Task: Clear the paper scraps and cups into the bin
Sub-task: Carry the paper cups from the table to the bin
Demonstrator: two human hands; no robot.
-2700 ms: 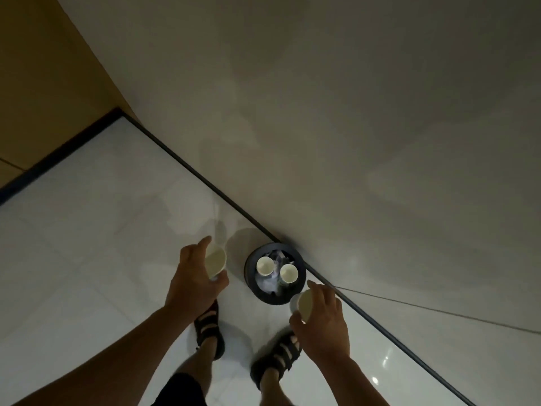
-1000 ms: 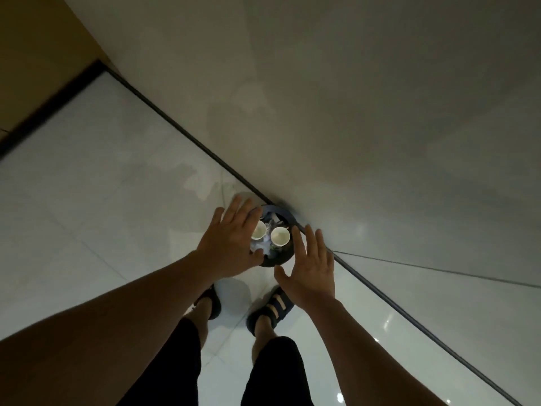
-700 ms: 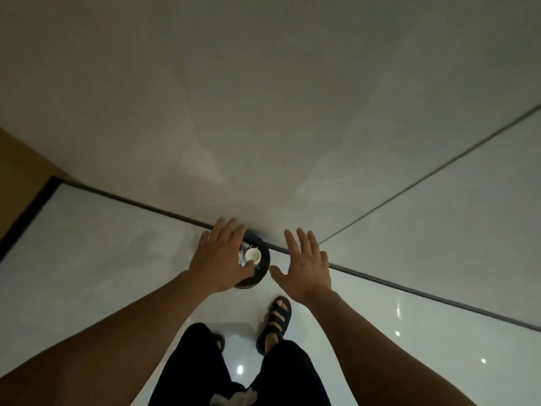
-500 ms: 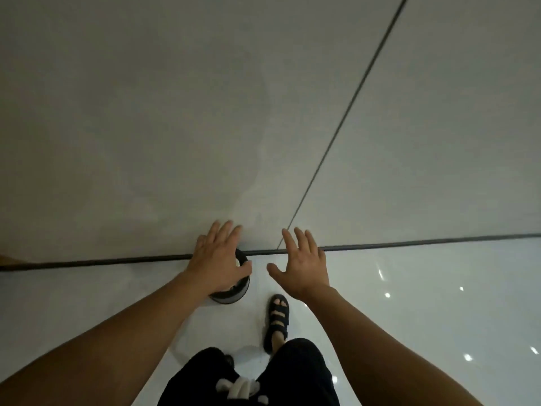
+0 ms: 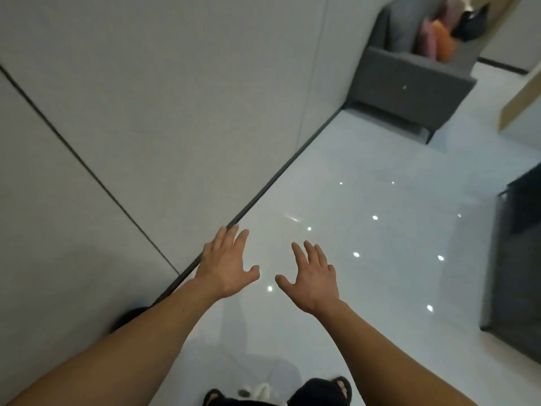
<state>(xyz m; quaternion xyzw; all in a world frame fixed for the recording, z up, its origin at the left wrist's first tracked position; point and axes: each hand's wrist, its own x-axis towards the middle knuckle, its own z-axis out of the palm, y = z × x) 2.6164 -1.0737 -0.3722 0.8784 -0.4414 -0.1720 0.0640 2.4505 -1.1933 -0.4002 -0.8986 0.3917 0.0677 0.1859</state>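
Note:
My left hand [image 5: 227, 264] and my right hand [image 5: 313, 277] are both held out flat over the glossy white floor, fingers spread, nothing in either. Only a dark sliver of the round black bin [image 5: 128, 317] shows at the foot of the wall, mostly hidden behind my left forearm. What is inside the bin cannot be seen. No cups or paper scraps appear anywhere in view.
A pale wall [image 5: 146, 98] with a dark skirting line runs along the left. A grey sofa [image 5: 409, 83] with coloured cushions stands at the far right end. A dark low table [image 5: 518, 259] sits at the right edge. Shiny floor tiles [image 5: 380, 230] lie between.
Both hands held cups above the bin, then let them go and opened. The view has swung right, away from the bin, bringing the sofa and the dark table into sight.

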